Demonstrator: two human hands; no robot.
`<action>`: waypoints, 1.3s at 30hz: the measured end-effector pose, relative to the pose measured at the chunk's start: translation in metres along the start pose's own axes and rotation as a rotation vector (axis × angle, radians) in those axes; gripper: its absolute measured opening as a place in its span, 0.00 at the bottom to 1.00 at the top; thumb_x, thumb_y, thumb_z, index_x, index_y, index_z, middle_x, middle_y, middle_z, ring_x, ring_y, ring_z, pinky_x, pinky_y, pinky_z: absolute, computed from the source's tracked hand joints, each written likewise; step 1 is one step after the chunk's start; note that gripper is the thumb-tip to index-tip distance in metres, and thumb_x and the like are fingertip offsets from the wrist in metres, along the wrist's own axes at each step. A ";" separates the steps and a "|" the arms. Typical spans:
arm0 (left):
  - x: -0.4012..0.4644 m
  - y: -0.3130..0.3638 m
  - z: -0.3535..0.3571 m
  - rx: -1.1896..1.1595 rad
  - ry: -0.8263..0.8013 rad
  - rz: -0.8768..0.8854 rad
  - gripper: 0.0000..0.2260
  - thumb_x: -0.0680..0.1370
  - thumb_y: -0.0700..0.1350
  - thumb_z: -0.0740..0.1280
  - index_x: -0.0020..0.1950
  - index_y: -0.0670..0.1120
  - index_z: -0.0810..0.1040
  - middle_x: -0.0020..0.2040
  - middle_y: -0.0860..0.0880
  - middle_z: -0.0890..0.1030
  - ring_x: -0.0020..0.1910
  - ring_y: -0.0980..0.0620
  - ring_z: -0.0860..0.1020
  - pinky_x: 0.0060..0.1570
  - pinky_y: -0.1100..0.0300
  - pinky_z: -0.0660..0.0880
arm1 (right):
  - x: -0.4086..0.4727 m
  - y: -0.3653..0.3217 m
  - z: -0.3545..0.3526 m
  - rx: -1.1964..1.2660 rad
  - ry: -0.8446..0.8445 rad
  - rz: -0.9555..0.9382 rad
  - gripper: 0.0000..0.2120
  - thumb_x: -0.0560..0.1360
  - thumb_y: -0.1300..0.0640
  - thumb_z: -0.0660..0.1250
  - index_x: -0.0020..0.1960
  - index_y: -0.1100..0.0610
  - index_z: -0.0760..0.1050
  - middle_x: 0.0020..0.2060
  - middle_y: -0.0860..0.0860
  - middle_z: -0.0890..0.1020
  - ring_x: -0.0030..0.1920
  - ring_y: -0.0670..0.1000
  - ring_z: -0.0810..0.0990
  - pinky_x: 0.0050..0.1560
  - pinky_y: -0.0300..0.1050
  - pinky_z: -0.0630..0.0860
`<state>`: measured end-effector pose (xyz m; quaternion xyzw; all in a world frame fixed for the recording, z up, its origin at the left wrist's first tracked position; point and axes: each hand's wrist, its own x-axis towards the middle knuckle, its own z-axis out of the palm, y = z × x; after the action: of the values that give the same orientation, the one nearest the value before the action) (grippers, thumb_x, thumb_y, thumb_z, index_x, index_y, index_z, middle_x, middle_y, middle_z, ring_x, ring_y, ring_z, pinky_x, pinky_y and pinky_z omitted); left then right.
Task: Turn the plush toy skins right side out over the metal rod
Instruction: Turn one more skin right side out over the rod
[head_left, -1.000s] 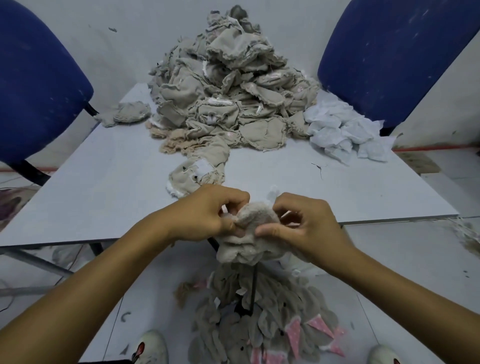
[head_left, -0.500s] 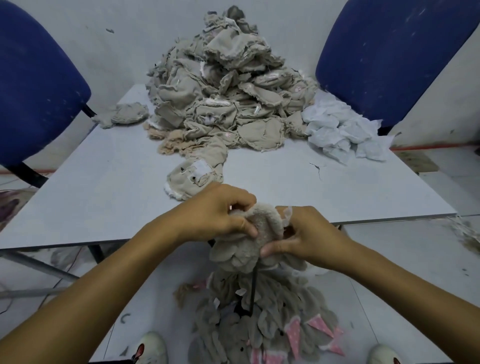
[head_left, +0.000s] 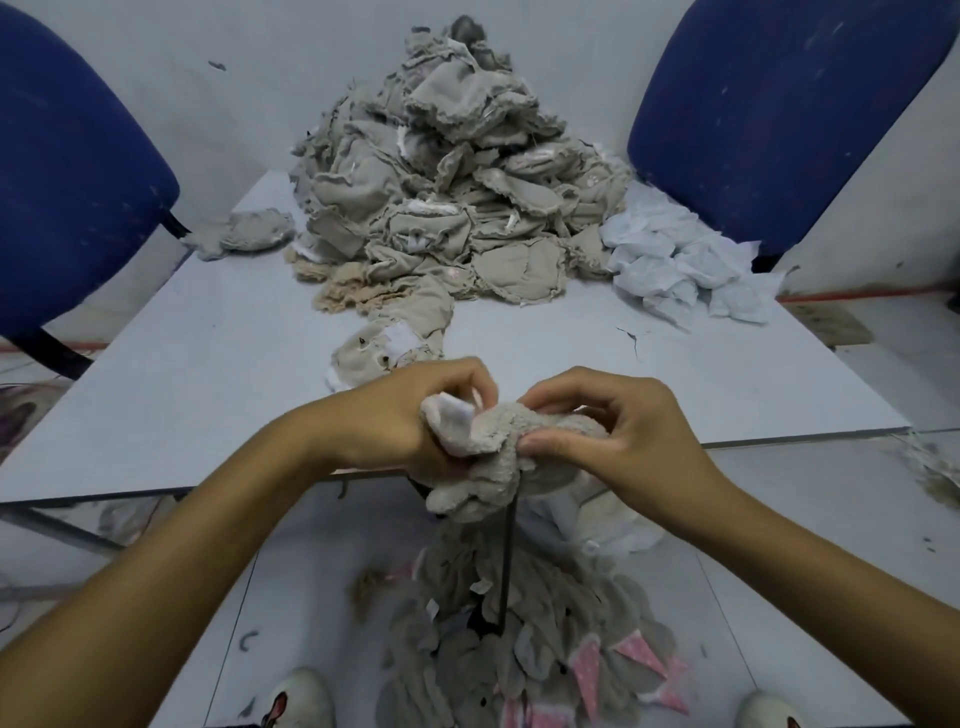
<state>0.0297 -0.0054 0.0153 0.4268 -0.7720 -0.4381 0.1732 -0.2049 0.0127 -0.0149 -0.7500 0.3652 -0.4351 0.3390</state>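
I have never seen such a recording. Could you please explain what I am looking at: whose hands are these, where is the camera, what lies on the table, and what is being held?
There is no machine here, only a person working with bare hands. The camera sits on the person's head and looks forward and down, so you see their own arms. The left hand and the right hand both grip one plush skin at the near edge of the table. A thin dark rod runs down from under the skin. On the table lies a big pile of beige skins, with white pieces beside it. More skins lie on the floor below, between the person's shoes.
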 end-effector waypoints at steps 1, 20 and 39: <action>-0.001 0.005 -0.003 -0.093 -0.005 0.010 0.20 0.65 0.41 0.77 0.54 0.52 0.78 0.48 0.52 0.79 0.46 0.56 0.77 0.44 0.61 0.75 | 0.001 0.000 -0.001 -0.030 0.000 -0.025 0.12 0.65 0.48 0.77 0.47 0.49 0.83 0.42 0.41 0.85 0.45 0.44 0.84 0.49 0.42 0.80; 0.008 0.009 0.009 -0.180 0.191 0.237 0.13 0.60 0.35 0.81 0.34 0.49 0.82 0.34 0.53 0.83 0.35 0.59 0.81 0.37 0.67 0.75 | -0.005 0.017 -0.009 -0.221 0.048 -0.325 0.08 0.73 0.54 0.75 0.47 0.58 0.84 0.39 0.45 0.79 0.39 0.41 0.77 0.41 0.34 0.70; 0.011 0.010 0.016 -0.187 0.178 0.219 0.11 0.68 0.43 0.78 0.46 0.43 0.80 0.41 0.49 0.82 0.41 0.54 0.80 0.40 0.62 0.76 | -0.005 0.009 -0.001 -0.490 0.134 -0.376 0.10 0.77 0.51 0.69 0.47 0.58 0.83 0.37 0.49 0.78 0.38 0.41 0.71 0.40 0.29 0.65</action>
<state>0.0079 -0.0035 0.0130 0.3594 -0.7514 -0.4469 0.3264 -0.2100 0.0121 -0.0243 -0.8334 0.3357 -0.4374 0.0373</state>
